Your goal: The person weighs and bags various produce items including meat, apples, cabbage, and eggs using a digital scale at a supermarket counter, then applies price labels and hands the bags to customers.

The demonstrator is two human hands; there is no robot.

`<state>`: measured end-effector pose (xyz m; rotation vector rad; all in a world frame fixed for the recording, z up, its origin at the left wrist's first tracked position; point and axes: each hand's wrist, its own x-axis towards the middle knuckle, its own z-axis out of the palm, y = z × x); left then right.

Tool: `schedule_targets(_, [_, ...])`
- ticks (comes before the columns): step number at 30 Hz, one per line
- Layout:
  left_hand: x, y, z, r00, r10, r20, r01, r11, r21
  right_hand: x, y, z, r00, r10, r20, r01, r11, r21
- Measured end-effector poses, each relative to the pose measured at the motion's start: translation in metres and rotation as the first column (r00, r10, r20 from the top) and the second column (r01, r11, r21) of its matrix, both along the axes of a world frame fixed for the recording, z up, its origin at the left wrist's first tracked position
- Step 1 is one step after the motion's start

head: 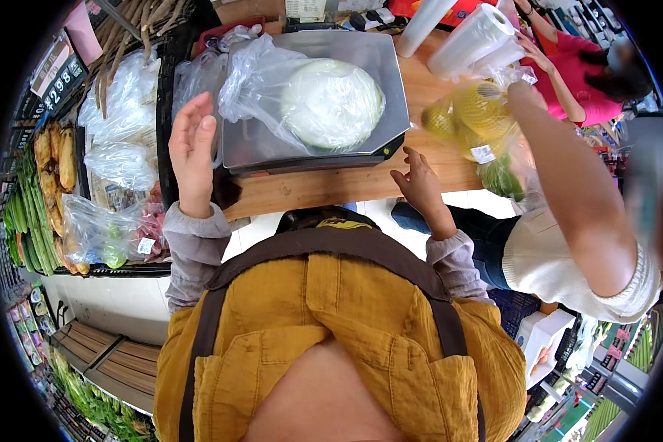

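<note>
A large pale green melon or gourd (331, 105) in a clear plastic bag lies on the steel plate of a weighing scale (243, 152). The bag's gathered end (246, 83) points left. Just beyond the scale's left edge, my left hand (192, 154) is raised with nothing in it, its fingers upward. My right hand (420, 188) hovers by the scale's front right corner, empty, with fingers parted. To its right, another person's hand holds yellow fruit in netting (469, 113), and a bag of green produce (503, 174) hangs below.
Rolls of clear plastic bags (472, 41) stand at the wooden counter's (287, 196) back right. A black crate holds bagged vegetables (116, 226) at left. One person in white (558, 259) stands close on my right; another in pink (574, 77) is farther back.
</note>
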<state>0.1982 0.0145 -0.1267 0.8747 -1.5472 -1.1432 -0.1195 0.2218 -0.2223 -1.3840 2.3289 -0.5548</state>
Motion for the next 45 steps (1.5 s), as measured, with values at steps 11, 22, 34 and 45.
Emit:
schedule_targets(11, [-0.021, -0.004, 0.008, 0.994, -0.059, -0.091, 0.056, 0.998, -0.033, 0.008, -0.009, -0.008, 0.996, -0.073, -0.055, 0.071, 0.997, -0.023])
schedule_targets(22, [-0.041, -0.012, -0.009, 0.998, 0.013, 0.055, -0.01, 0.998, -0.056, 0.015, -0.016, -0.005, 0.998, -0.013, -0.057, 0.012, 1.0, -0.021])
schedule_targets(34, [-0.026, -0.017, -0.026, 0.998, 0.034, 0.048, -0.041, 0.987, 0.155, 0.045, -0.104, 0.106, 0.74, 0.279, 0.612, -0.106, 0.947, -0.304])
schedule_targets(45, [-0.002, 0.004, -0.055, 0.972, -0.048, -0.229, 0.152, 0.873, 0.463, 0.026, -0.167, 0.117, 0.739, 0.162, 0.654, -0.006, 0.972, -0.234])
